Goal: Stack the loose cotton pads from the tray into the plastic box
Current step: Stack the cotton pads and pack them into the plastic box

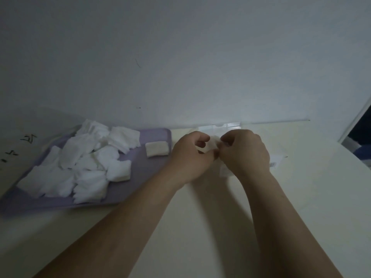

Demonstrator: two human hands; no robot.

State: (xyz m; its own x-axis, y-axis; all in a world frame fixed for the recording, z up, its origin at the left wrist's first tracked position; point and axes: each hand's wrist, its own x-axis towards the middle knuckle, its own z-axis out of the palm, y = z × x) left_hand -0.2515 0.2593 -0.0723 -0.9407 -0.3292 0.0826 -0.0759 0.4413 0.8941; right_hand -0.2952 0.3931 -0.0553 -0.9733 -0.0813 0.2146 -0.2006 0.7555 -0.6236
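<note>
Item held: one soft white cotton pad point(211, 144), pinched between the curled fingers of the left hand point(190, 157) and the right hand point(245, 153), which meet above the cream table point(220, 217) just right of the tray. Transparent plastic box point(224, 126): beneath and behind both hands, largely hidden by them, contents not discernible. Flat lilac plastic tray point(140, 167): left of the hands, bearing a loose heap of white cotton pads point(86, 163) and, near its right edge, a small neat stack of pads point(157, 149) just beside the left hand.
</note>
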